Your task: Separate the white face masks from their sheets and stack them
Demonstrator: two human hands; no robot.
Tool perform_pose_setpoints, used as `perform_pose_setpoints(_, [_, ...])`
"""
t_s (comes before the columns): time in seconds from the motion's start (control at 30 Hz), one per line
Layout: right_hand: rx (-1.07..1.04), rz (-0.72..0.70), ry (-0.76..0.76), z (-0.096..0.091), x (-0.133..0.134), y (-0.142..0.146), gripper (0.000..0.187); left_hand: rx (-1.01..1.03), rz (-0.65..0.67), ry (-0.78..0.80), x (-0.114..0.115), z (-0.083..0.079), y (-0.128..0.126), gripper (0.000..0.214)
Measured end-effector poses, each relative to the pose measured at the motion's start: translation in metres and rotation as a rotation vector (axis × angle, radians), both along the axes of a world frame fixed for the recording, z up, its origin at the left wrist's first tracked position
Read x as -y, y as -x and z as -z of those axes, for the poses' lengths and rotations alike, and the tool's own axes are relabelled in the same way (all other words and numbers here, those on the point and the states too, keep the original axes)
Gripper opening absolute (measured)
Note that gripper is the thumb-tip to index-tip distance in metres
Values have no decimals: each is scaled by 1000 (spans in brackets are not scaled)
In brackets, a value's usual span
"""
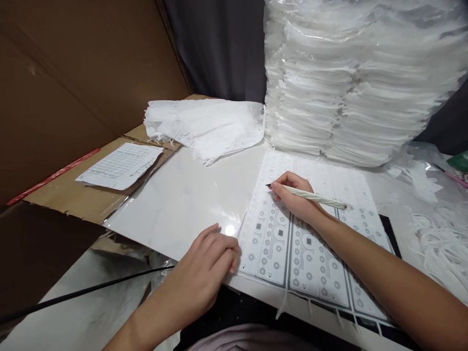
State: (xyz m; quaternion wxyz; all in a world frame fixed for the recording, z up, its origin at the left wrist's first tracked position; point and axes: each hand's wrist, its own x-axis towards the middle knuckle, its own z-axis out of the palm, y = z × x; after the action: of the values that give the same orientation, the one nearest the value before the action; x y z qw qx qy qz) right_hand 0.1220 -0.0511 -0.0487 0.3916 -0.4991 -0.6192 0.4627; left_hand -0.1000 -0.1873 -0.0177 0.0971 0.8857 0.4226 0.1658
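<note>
A single camera on the person's head looks forward and down over the table (175, 195). It sits close to the work: the left forearm (149, 314) rises from the bottom edge and the right forearm (395, 280) from the lower right, so the left hand (210, 258) and right hand (298, 197) fall near mid-frame. Clothing (248, 340) shows nearest, at the bottom edge; farthest back, the view reaches a dark curtain (219, 48) beyond the table.

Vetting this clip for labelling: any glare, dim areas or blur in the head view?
Head view: bright glare spot on the white work surface beside the left grip; glints on the plastic-wrapped stack; cardboard wall at upper left dim; patterned sheet distinct at its near end, fainter at the far; writing on the lined paper too soft to read.
</note>
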Motion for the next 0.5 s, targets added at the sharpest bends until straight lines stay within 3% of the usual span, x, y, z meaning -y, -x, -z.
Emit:
perform_pose_setpoints(0.13, [14, 0, -8, 0, 0, 0, 22, -2, -69, -61, 0, 2, 5, 21])
perform_pose_setpoints(0.33, [20, -3, -17, 1, 0, 0, 21, -5, -1, -34, -1, 0, -6, 12])
perform_pose_setpoints(0.5, [14, -11, -19, 2, 0, 1, 21, -60, -6, -42, 0, -1, -17, 16])
